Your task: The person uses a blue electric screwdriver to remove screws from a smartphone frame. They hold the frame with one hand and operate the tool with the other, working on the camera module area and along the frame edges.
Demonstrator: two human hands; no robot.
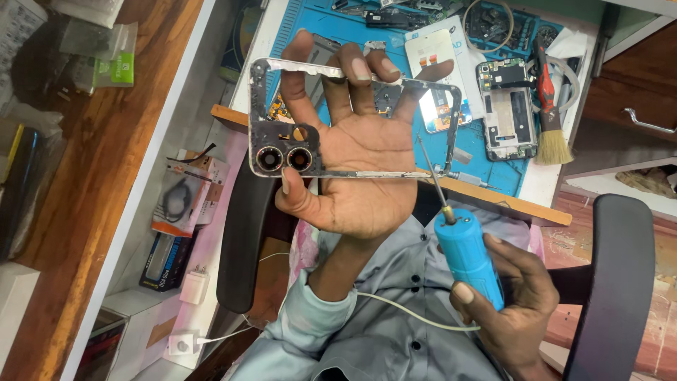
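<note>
Over blue mat [338,32] on white desk [257,49]: left hand [352,169] holds phone frame [352,120].

Phone frame [352,120] in L hand [352,176]; screwdriver [462,250] right of it; brush [551,134] on mat [331,35] behind.

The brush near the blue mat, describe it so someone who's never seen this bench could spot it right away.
Find the blue work mat on the bench, then go to its right edge. There, beside an opened phone, lies the brush: red-and-black handle, pale tan bristles fanning toward the person, the only bristled tool there.
</note>
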